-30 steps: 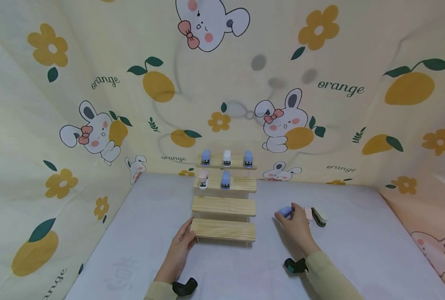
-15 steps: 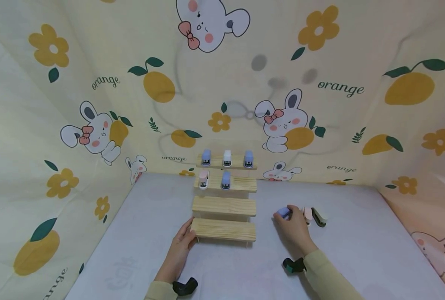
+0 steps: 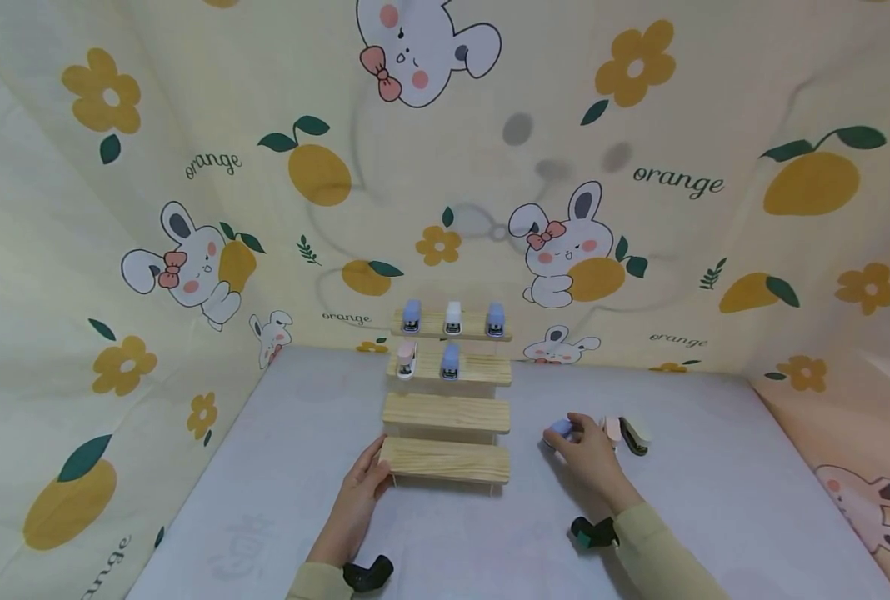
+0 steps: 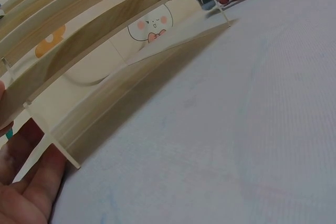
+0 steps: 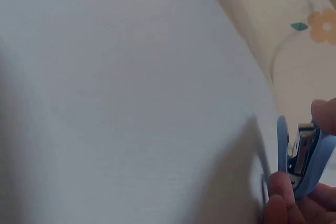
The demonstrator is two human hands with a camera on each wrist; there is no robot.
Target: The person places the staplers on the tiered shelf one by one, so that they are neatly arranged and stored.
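Note:
A stepped wooden display rack [image 3: 445,460] stands on the table, with thin clear side supports. At the left end of its lowest shelf, my left hand [image 3: 357,496] grips the rack; in the left wrist view the fingers [image 4: 47,182] lie by the support. My right hand [image 3: 595,457] pinches a small blue stapler [image 3: 561,428] to the right of the rack. The right wrist view shows this blue stapler [image 5: 307,161] with its arms spread, between thumb and fingers. Beside that hand lie a pink stapler [image 3: 612,428] and a dark-and-pale green stapler [image 3: 635,436].
The top shelf bears a blue stapler [image 3: 412,316], a white stapler [image 3: 453,317] and another blue stapler [image 3: 495,319]. On the second shelf are a pink stapler [image 3: 406,359] and a blue stapler [image 3: 450,361]. A printed cloth [image 3: 445,150] surrounds the table [image 3: 265,533].
The right hand has shifted slightly left with the blue stapler, which has turned in its fingers. My left hand keeps its place on the rack.

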